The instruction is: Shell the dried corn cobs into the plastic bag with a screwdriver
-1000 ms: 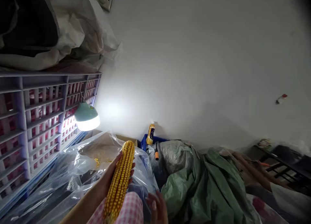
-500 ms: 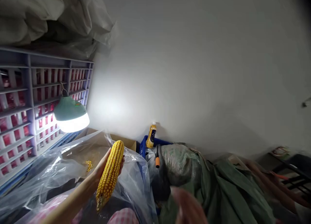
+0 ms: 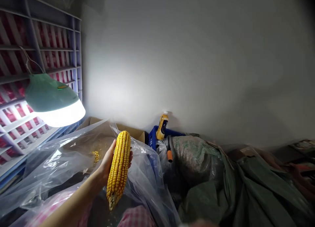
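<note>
My left hand (image 3: 109, 158) is wrapped round an ear of corn (image 3: 119, 168), its thumb on the near side and fingertips showing at the far side. The yellow cob is tilted, its narrow, ragged tip pointing down. Clear plastic sheeting (image 3: 141, 177) spreads beneath it, over an opened cardboard box (image 3: 134, 132). Loose corn kernels (image 3: 96, 156) lie in a small heap left of my hand. Only a blurred sliver of my right hand (image 3: 201, 223) shows at the bottom edge, its fingers hidden.
At the left a lit green lamp (image 3: 52, 95) hangs from a lilac plastic crate (image 3: 36, 33). A blue basket (image 3: 152, 138) with a yellow bottle (image 3: 162, 126) stands by the wall. An orange-handled tool (image 3: 169, 154), a stuffed bag (image 3: 197, 154) and green cloth (image 3: 265, 184) lie to the right.
My right hand has dropped almost out of the bottom edge. The view has shifted closer to the lamp. My left hand still holds the ear of corn, now more upright.
</note>
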